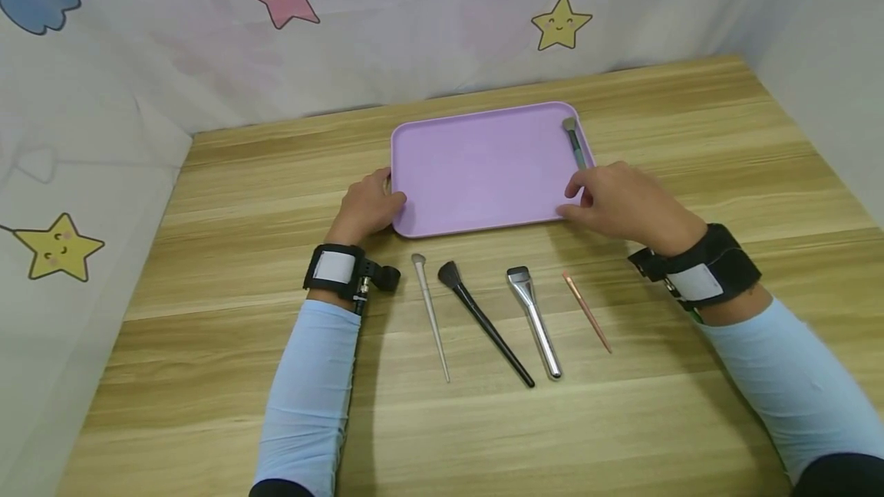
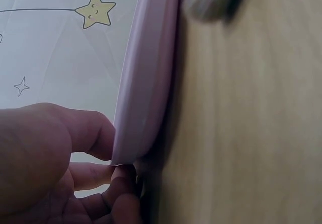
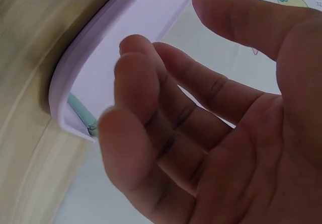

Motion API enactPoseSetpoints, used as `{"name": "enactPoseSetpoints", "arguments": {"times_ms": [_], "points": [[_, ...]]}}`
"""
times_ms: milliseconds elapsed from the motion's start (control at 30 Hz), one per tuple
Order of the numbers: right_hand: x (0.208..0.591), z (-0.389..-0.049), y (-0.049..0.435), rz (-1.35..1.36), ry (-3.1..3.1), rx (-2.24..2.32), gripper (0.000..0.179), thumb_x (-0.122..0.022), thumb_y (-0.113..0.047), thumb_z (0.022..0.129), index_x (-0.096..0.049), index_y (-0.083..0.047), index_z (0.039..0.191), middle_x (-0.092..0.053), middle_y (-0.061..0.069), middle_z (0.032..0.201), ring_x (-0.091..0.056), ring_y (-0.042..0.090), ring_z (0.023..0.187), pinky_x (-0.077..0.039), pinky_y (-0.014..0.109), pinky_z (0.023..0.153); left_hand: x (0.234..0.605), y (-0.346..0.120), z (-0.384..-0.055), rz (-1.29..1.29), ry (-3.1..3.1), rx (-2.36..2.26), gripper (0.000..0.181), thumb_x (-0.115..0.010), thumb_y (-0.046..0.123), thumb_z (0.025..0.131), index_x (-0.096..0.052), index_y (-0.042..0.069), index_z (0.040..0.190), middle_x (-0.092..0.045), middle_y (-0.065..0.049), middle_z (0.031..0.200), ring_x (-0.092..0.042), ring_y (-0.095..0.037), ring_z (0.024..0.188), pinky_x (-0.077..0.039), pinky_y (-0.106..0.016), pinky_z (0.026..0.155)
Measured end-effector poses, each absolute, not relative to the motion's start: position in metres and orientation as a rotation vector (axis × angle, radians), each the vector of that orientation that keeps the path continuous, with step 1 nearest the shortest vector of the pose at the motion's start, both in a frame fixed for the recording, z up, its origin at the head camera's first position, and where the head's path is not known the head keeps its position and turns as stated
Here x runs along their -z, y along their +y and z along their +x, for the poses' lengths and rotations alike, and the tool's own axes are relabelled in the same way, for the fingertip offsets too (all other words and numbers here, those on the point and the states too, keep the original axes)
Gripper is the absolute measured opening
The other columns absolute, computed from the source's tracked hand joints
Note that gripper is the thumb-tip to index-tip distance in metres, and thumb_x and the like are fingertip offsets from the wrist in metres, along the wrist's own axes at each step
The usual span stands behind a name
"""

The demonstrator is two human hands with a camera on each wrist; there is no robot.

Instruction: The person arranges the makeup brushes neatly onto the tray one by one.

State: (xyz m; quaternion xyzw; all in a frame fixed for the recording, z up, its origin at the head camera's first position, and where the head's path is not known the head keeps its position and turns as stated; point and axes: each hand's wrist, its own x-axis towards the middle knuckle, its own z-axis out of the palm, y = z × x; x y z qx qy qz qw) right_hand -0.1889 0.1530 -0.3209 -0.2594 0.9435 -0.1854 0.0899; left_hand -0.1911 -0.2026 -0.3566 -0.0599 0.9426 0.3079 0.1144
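My left hand [image 1: 366, 205] pinches the left front edge of a lilac tray [image 1: 483, 167], thumb at the rim and fingers beneath in the left wrist view. By the tray's right front corner is my right hand [image 1: 628, 202]. Its fingers are loosely bent and hold nothing, and thumb and fingertips stand apart in the right wrist view. Inside the tray, along its right side, lies a makeup brush [image 1: 575, 143] with a green handle [image 3: 83, 116]; the right hand hides its lower end in the head view.
In front of the tray lie a thin grey makeup brush [image 1: 431, 313], a black angled brush [image 1: 490, 330], a silver flat-topped brush [image 1: 540, 328] and a slim pink brush [image 1: 587, 311]. Behind the wooden table [image 1: 262, 251] hangs a star-printed white cloth [image 1: 387, 37].
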Motion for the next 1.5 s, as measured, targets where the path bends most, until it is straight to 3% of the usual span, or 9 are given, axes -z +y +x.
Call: {"name": "enactPoseSetpoints", "arguments": {"times_ms": [200,667,1000,1200,1500], "points": [[0.320,-0.183,0.153,-0.835,2.776,0.531,0.030,-0.072,-0.026,0.093,-0.073,0.003,0.102,-0.061,0.005,0.070,-0.053,0.018,0.057,-0.044,0.034,0.053,0.357,-0.203,-0.191,-0.173,2.765,-0.898,0.068,-0.049,0.023,0.095,-0.032,-0.001,0.156,-0.040,-0.024,0.154,-0.046,-0.036,0.125,-0.039,-0.050,0.105],[0.317,-0.175,0.152,-0.834,2.679,0.471,0.023,-0.070,-0.022,0.093,-0.073,0.000,0.097,-0.061,0.003,0.070,-0.053,0.017,0.059,-0.043,0.033,0.054,0.357,-0.202,-0.191,-0.190,2.763,-0.886,0.068,-0.050,0.023,0.096,-0.032,0.000,0.157,-0.039,-0.023,0.155,-0.046,-0.036,0.123,-0.039,-0.049,0.105],[0.316,-0.173,0.153,-0.840,2.611,0.452,0.026,-0.068,-0.024,0.094,-0.072,0.001,0.100,-0.064,0.004,0.076,-0.054,0.017,0.061,-0.045,0.033,0.055,0.358,-0.203,-0.192,-0.193,2.764,-0.875,0.068,-0.050,0.024,0.096,-0.032,0.000,0.157,-0.039,-0.023,0.155,-0.046,-0.036,0.123,-0.038,-0.049,0.106],[0.315,-0.172,0.152,-0.883,2.599,0.412,0.029,-0.070,-0.027,0.093,-0.072,0.001,0.098,-0.069,0.005,0.084,-0.060,0.019,0.070,-0.051,0.039,0.063,0.359,-0.204,-0.193,-0.191,2.766,-0.874,0.067,-0.050,0.024,0.096,-0.032,0.000,0.157,-0.039,-0.022,0.155,-0.045,-0.035,0.125,-0.038,-0.049,0.106],[0.315,-0.166,0.148,-0.865,2.590,0.387,0.029,-0.073,-0.025,0.089,-0.073,0.002,0.101,-0.068,0.004,0.081,-0.059,0.018,0.068,-0.051,0.038,0.064,0.359,-0.203,-0.192,-0.177,2.776,-0.883,0.066,-0.049,0.023,0.095,-0.034,0.000,0.156,-0.042,-0.022,0.153,-0.047,-0.035,0.124,-0.038,-0.049,0.106]]}}
